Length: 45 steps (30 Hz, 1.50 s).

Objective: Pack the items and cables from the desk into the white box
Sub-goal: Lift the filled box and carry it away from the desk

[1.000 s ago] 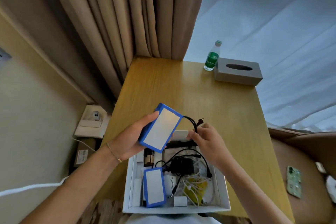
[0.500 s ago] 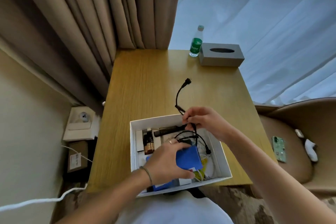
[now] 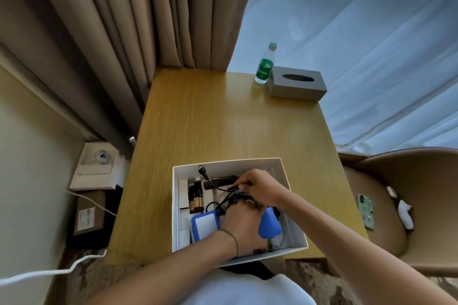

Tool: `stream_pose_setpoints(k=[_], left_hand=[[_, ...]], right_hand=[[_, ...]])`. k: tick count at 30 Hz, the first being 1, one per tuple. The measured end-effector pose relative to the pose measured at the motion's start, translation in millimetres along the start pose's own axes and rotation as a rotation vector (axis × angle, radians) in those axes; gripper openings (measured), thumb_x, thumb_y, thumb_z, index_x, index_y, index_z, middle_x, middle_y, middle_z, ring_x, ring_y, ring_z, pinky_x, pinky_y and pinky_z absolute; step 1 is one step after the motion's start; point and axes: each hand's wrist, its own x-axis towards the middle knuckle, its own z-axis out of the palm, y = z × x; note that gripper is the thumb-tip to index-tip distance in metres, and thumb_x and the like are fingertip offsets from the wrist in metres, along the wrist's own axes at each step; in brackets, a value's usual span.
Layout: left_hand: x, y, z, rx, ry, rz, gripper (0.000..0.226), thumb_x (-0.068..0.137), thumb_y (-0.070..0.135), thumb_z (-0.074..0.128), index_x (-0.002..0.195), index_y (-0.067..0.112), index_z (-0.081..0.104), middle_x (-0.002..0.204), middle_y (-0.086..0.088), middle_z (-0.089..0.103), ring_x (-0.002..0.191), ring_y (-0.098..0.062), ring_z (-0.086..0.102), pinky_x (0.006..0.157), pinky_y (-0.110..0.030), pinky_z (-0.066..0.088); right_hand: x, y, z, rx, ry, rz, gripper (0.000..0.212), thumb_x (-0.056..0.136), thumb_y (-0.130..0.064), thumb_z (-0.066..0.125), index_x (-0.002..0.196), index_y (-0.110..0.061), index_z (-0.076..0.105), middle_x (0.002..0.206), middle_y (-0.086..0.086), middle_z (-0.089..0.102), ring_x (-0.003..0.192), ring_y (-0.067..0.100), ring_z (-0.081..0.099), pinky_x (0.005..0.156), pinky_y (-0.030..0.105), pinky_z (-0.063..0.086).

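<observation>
The white box [image 3: 295,226] sits at the desk's near edge with both my hands inside it. My left hand [image 3: 241,221] grips a blue-edged pack [image 3: 269,225] low in the box's right half. A second blue-edged pack [image 3: 204,225] lies flat to its left. My right hand [image 3: 259,187] pinches a black cable [image 3: 210,181] whose plug end points at the box's far left corner. A black comb [image 3: 221,178] and a brown bottle [image 3: 195,199] lie in the box too. More cables sit under my hands, mostly hidden.
A green-labelled water bottle [image 3: 264,64] and a grey tissue box [image 3: 296,83] stand at the wooden desk's [image 3: 223,119] far right corner. A tan chair [image 3: 401,195] with a phone [image 3: 366,210] on it is to the right. Curtains hang behind.
My left hand brought the blue pack down from above the desk into the box. My right hand lowered the black cable, so its plug end now lies inside the box.
</observation>
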Motion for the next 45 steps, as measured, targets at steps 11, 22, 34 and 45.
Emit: stream_pose_setpoints(k=[11,22,34,45], left_hand=[[9.1,17.3,0.8,0.201,-0.128,0.029,0.06,0.079,0.047,0.073,0.123,0.012,0.052,0.115,-0.011,0.063,0.1,-0.029,0.061,0.076,-0.041,0.052],[-16.3,-18.0,-16.1,0.006,0.058,0.06,0.04,0.094,0.035,0.054,0.133,0.026,0.058,0.126,0.001,0.061,0.111,-0.021,0.055,0.089,-0.036,0.048],[-69.6,-67.1,-59.3,-0.142,0.593,-0.206,0.011,0.092,0.018,0.06,0.098,0.025,0.065,0.09,0.015,0.057,0.084,-0.002,0.056,0.069,-0.024,0.051],[-111.2,-103.5,-43.1,0.044,0.511,-0.644,0.038,0.088,0.053,0.058,0.063,0.028,0.045,0.059,0.011,0.047,0.05,-0.005,0.044,0.043,-0.021,0.028]], right_hand=[[4.5,22.7,12.9,-0.158,0.124,-0.063,0.027,0.096,-0.014,0.059,0.117,-0.02,0.075,0.115,0.001,0.075,0.105,0.022,0.067,0.088,0.033,0.054],[9.6,25.5,17.0,-0.368,0.233,-0.234,0.026,0.095,-0.023,0.056,0.11,-0.02,0.077,0.103,0.003,0.077,0.095,0.025,0.067,0.072,0.034,0.052],[-34.4,23.1,-1.7,-0.075,0.57,-0.191,0.017,0.098,-0.028,0.061,0.092,-0.022,0.076,0.084,-0.01,0.071,0.076,0.01,0.062,0.068,0.029,0.054],[-81.6,70.0,-8.9,-0.132,0.602,0.068,0.047,0.098,-0.031,0.062,0.055,-0.018,0.047,0.044,-0.009,0.039,0.04,0.007,0.028,0.04,0.024,0.027]])
